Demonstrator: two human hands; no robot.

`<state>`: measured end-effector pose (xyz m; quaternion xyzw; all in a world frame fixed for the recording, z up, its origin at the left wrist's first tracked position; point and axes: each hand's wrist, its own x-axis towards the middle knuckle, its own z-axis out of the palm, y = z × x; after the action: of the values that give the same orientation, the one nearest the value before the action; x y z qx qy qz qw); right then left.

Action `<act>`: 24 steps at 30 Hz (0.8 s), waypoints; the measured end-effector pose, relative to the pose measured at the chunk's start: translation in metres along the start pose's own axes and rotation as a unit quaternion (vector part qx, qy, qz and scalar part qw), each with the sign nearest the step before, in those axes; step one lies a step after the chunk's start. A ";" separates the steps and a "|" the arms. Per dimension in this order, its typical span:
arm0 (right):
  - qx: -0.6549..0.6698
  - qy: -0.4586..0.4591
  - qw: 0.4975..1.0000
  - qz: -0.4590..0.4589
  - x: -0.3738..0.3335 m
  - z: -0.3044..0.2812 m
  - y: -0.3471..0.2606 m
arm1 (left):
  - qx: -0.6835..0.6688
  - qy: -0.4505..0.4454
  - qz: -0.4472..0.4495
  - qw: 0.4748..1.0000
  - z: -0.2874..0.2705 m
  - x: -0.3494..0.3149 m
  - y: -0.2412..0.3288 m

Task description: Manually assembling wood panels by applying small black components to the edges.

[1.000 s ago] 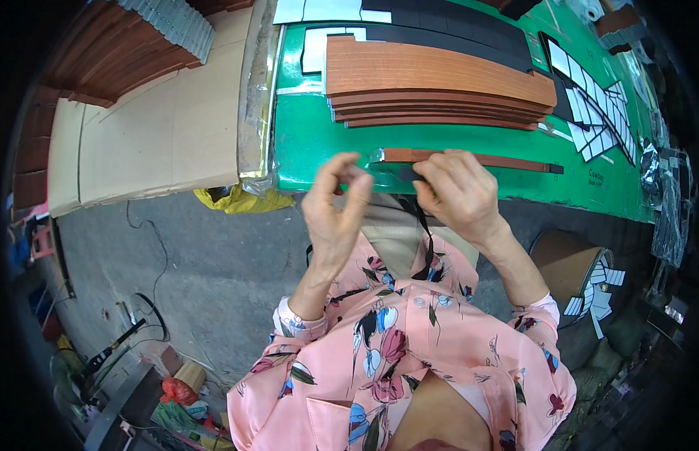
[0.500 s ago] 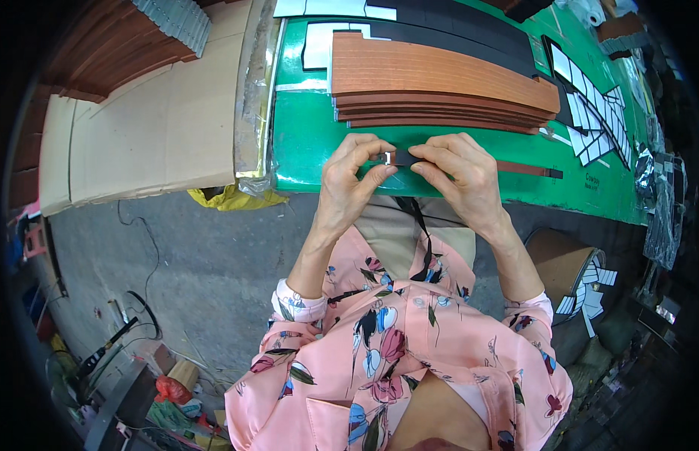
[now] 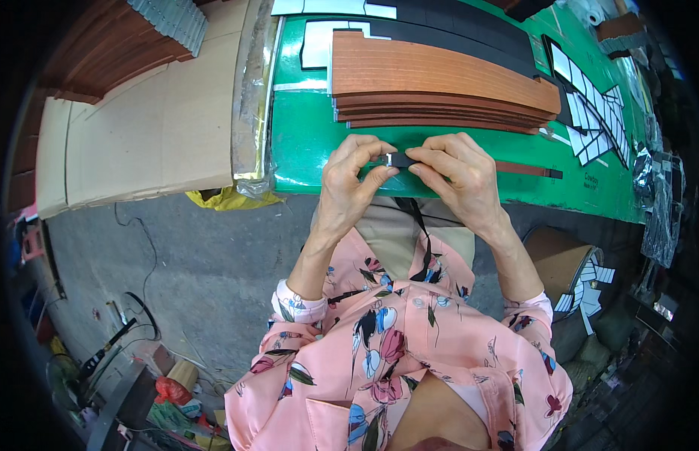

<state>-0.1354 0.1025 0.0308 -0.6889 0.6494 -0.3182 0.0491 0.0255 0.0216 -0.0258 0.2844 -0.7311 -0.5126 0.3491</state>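
Observation:
My left hand pinches the left end of a narrow brown strip at the near edge of the green table. A small white piece shows at its fingertips. Closed thumb to fingers, my right hand grips a short black piece that lies against that end. The brown strip runs out to the right from behind my right hand and carries a black patch at its far end. Beyond my hands lies a stack of wood-grain slats.
Black sheets lie behind the stack. White labels with black edges are spread at the right. Cardboard covers the surface to the left, with more brown slats on it. A drum with white scraps stands at lower right.
The black piece has shifted slightly left with my right fingertips. It now meets the white piece, covering the brown patch that showed between them. My left hand has barely moved.

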 end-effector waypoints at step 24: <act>0.075 0.028 0.995 0.054 -0.013 0.000 0.016 | -0.022 0.008 -0.009 1.000 0.005 -0.001 0.005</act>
<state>-0.1491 0.1119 0.0182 -0.6383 0.6610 -0.3819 0.0991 0.0222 0.0265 -0.0225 0.2874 -0.7142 -0.5291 0.3569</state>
